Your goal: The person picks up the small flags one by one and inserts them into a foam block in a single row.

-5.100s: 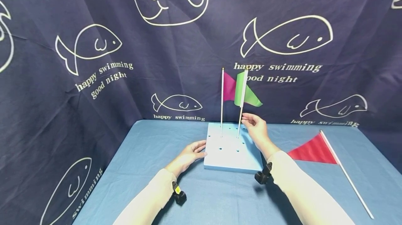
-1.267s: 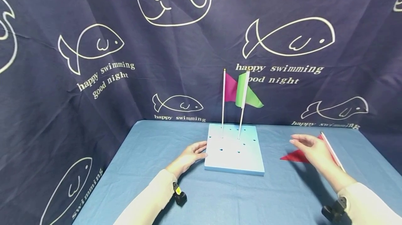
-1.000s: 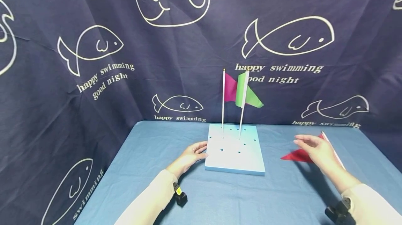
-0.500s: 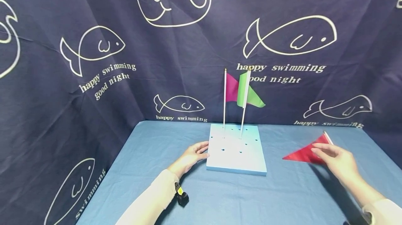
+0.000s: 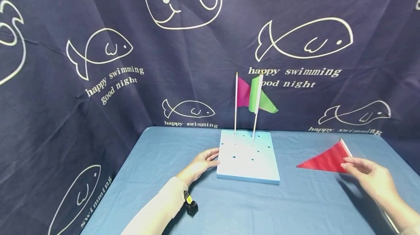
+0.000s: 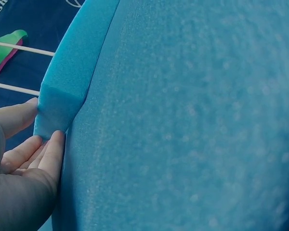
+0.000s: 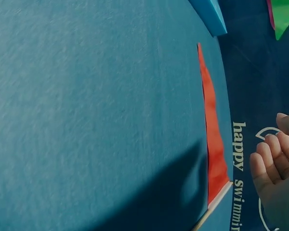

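A square light-blue foam board (image 5: 246,169) with small holes lies on the table. A magenta flag (image 5: 242,92) and a green flag (image 5: 265,100) stand in it on thin white sticks, the green one's stick leaning slightly. My left hand (image 5: 199,164) holds the board's left edge; in the left wrist view the thumb is at the top edge and the fingertips at the lower edge. A red triangular flag (image 5: 328,159) lies to the right. Over its stick hovers my right hand (image 5: 374,176), nothing in it, fingers loosely bent and thumb apart in the right wrist view.
A blue cloth covers the table (image 5: 210,205). Behind it hangs a dark-blue curtain (image 5: 183,56) printed with white fish and words. The red flag's long stick (image 5: 390,221) runs toward the front right, partly hidden under the right forearm.
My right hand has left the green flag's stick and moved right, passing across the red flag to hover over its stick. The left hand has stayed at the board's edge.
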Demonstrator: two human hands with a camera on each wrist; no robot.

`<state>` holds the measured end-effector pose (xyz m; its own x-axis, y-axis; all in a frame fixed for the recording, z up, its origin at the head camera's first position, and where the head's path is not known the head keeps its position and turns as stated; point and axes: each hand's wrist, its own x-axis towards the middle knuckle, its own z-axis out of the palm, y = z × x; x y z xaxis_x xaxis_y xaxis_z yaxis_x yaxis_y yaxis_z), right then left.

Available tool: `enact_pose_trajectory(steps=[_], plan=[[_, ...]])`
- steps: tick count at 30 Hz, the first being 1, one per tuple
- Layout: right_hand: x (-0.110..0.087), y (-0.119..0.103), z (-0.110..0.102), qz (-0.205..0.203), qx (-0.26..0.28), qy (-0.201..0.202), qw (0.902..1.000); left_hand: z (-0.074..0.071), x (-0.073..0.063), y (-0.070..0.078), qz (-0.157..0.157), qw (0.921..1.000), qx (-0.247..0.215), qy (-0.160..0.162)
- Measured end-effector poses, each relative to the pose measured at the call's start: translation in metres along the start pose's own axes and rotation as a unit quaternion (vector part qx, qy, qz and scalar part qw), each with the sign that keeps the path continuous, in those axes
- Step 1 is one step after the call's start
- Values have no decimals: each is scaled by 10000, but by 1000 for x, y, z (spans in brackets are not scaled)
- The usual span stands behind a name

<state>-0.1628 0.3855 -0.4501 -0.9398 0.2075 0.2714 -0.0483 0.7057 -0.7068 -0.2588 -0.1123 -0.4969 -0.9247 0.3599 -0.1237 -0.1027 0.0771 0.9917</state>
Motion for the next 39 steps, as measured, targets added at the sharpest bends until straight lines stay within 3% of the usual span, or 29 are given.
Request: enact_pose_trajectory(steps=[4,16,24,32,39], plan=[[-3,3,-4,83,-307,98,9994,-1,0,-1,33,10000,12,-9],[-11,26,-17,948,-1209,375,9874,-1,2,2,53,10000,-56,-15],[-13,42,-19,1387,-1320,-11,9815,-1,2,3,58,10000,-56,44],[-18,44,-20,1869,-1395,-378,9717,1,-1,2,-55,10000,-22,69],[-19,55,-16,2609,-1255,-740,9543,0,-2,2,-62,9999,-56,77]])
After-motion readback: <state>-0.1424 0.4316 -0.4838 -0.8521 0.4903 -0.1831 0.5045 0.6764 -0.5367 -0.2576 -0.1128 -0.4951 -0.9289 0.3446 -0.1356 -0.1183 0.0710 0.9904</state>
